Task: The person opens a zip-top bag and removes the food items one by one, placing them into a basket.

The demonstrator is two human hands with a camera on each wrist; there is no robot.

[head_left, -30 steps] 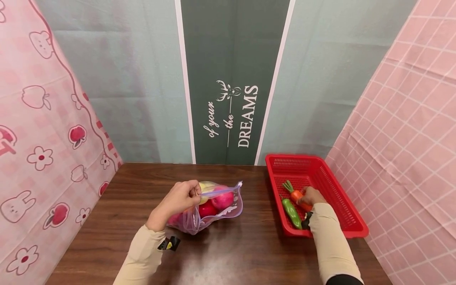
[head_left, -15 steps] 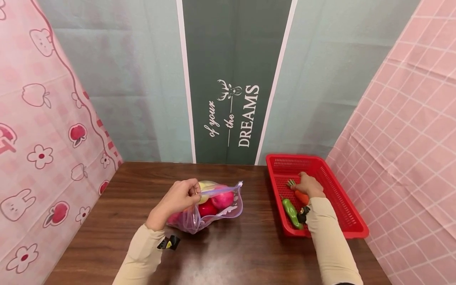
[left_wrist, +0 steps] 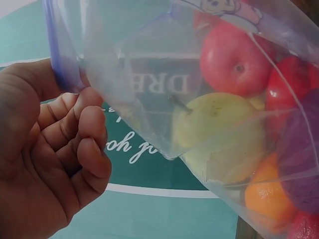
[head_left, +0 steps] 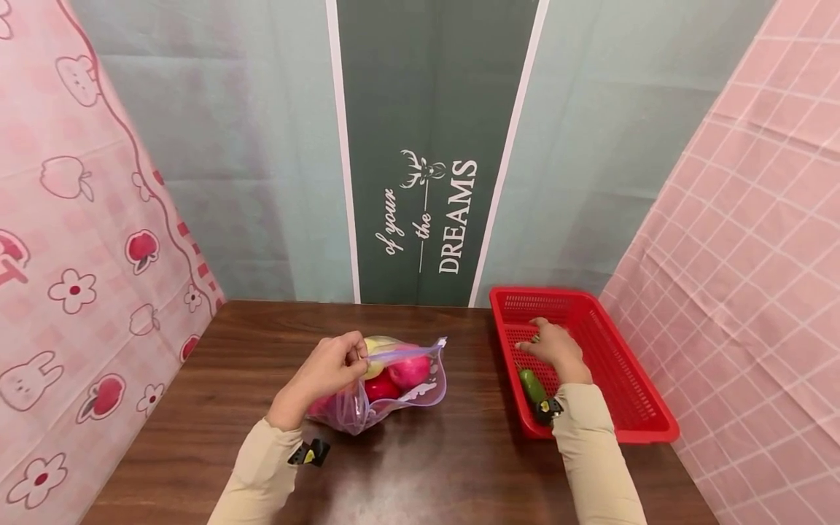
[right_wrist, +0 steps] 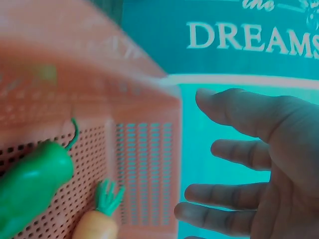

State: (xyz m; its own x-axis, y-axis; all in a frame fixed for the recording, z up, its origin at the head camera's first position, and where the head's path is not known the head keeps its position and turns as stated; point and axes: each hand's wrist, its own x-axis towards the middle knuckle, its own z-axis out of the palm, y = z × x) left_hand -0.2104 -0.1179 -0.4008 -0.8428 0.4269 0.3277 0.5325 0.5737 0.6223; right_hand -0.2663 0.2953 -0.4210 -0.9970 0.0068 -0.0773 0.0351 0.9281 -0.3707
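My left hand (head_left: 335, 364) pinches the purple zip edge of a clear zip bag (left_wrist: 149, 119). Through the plastic show a pinkish-red fruit (left_wrist: 234, 59), a yellow-green pear (left_wrist: 219, 134), an orange (left_wrist: 269, 194) and a purple piece at the right edge. Over the red basket (head_left: 630, 372) my right hand (head_left: 554, 350) hovers with fingers spread and nothing in its grasp. Below it in the basket lie a green pepper (right_wrist: 37, 181) and a carrot (right_wrist: 97, 226) with a green top. In the head view the right hand hides most of the carrot.
The brown wooden table (head_left: 459, 467) carries the bag at the middle and the basket at the right. A grey-green cloth (head_left: 249, 182) hangs behind. Pink cloths (head_left: 735, 255) close off both sides.
My right hand has come off the carrot and shifted left above the basket, its fingers spreading. The left hand keeps its hold on the bag.
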